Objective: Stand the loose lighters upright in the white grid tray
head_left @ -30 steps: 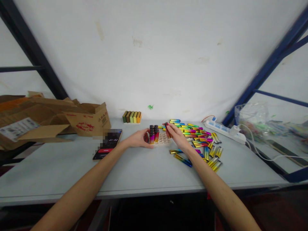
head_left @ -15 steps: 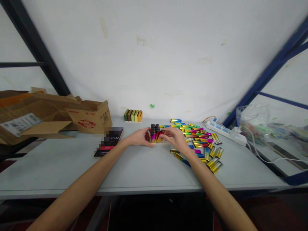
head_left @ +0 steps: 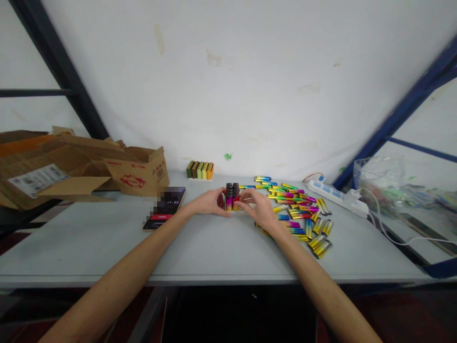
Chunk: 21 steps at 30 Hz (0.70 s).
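Note:
Two short rows of upright lighters (head_left: 229, 200), with black tops and shiny purple, red and yellow bodies, stand at the middle of the table. My left hand (head_left: 214, 202) is curled around their left side, thumb in front and fingers behind. From the right, my right hand (head_left: 257, 207) pinches a red and yellow lighter (head_left: 236, 202) at the front of the right-hand row. Its fingers partly cover the row. Just right of that hand, many loose metallic lighters (head_left: 300, 209) lie scattered on their sides.
Against the wall stands a tray of upright green, brown, yellow and orange lighters (head_left: 200, 170). Cardboard boxes (head_left: 137, 178) and a phone (head_left: 166, 209) are at the left. A white power strip (head_left: 337, 196) with cables and a clear plastic bag (head_left: 378, 176) are at the right.
The red lighter in my right hand was tilted and now stands upright against the row. My left hand keeps its hold. The whole view has shifted slightly.

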Each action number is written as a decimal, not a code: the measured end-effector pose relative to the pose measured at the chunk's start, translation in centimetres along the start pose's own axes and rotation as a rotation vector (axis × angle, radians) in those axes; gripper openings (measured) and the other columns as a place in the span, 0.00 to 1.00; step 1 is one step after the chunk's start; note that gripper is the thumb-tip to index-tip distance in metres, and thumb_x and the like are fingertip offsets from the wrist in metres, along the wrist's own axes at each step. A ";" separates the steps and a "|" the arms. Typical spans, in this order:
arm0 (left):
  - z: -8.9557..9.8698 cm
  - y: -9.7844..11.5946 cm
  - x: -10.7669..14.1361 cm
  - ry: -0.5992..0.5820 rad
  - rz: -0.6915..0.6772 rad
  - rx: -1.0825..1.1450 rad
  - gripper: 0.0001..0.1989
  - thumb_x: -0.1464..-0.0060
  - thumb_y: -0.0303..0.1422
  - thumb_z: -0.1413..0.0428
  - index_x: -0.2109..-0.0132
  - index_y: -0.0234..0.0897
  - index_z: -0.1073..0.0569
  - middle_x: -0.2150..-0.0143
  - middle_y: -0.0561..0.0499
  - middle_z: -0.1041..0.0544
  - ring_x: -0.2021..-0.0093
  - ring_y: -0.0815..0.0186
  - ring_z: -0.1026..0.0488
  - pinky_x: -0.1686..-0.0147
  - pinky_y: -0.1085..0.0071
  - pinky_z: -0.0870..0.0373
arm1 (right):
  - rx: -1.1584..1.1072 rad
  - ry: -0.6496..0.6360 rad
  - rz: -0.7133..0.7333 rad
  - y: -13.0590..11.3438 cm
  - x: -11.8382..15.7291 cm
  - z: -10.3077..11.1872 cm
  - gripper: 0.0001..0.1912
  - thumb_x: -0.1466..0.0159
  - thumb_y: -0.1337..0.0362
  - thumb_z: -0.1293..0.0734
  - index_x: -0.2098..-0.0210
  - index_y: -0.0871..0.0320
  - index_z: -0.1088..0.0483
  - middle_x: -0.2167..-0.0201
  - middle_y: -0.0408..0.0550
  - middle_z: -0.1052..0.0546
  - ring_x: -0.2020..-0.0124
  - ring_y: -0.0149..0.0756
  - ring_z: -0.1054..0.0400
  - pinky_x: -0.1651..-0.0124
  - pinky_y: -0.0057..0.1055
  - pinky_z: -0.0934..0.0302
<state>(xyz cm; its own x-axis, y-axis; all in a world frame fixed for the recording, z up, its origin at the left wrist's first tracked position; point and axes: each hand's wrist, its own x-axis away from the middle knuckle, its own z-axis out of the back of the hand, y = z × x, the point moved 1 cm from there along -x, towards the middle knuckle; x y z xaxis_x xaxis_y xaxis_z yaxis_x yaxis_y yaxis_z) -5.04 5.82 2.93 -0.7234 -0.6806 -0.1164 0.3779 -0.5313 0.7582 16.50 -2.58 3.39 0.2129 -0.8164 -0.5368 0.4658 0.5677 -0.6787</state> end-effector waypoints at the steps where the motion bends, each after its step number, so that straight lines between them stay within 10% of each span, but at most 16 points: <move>1: 0.0 0.1 0.0 0.001 0.004 -0.004 0.38 0.63 0.50 0.29 0.47 0.38 0.28 0.66 0.52 0.22 0.67 0.60 0.26 0.69 0.68 0.34 | -0.015 -0.002 -0.009 0.1 0.0 0.0 0.14 0.34 0.51 0.29 0.55 0.53 0.29 0.61 0.49 0.20 0.62 0.40 0.23 0.56 0.39 0.25; 12: 0.0 0.1 0.0 0.003 0.044 -0.047 0.40 0.63 0.52 0.29 0.46 0.37 0.29 0.65 0.51 0.21 0.68 0.60 0.27 0.67 0.67 0.35 | 0.140 -0.082 -0.007 -0.1 -0.3 1.0 0.15 0.33 0.50 0.29 0.57 0.55 0.28 0.65 0.48 0.19 0.66 0.38 0.26 0.61 0.34 0.32; 21: 0.2 -0.2 -0.1 -0.043 0.044 -0.078 0.39 0.61 0.54 0.30 0.47 0.38 0.31 0.67 0.54 0.25 0.68 0.61 0.27 0.70 0.69 0.34 | 0.297 -0.052 -0.089 -0.1 0.7 9.1 0.14 0.31 0.52 0.33 0.60 0.55 0.23 0.64 0.50 0.17 0.63 0.43 0.23 0.57 0.39 0.31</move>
<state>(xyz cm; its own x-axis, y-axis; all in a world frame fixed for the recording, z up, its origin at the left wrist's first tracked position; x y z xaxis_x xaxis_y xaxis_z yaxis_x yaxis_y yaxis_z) -5.18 6.09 2.89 -0.7286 -0.6827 -0.0550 0.4527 -0.5404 0.7093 24.40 -4.14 7.64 0.1997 -0.8704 -0.4501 0.7139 0.4439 -0.5416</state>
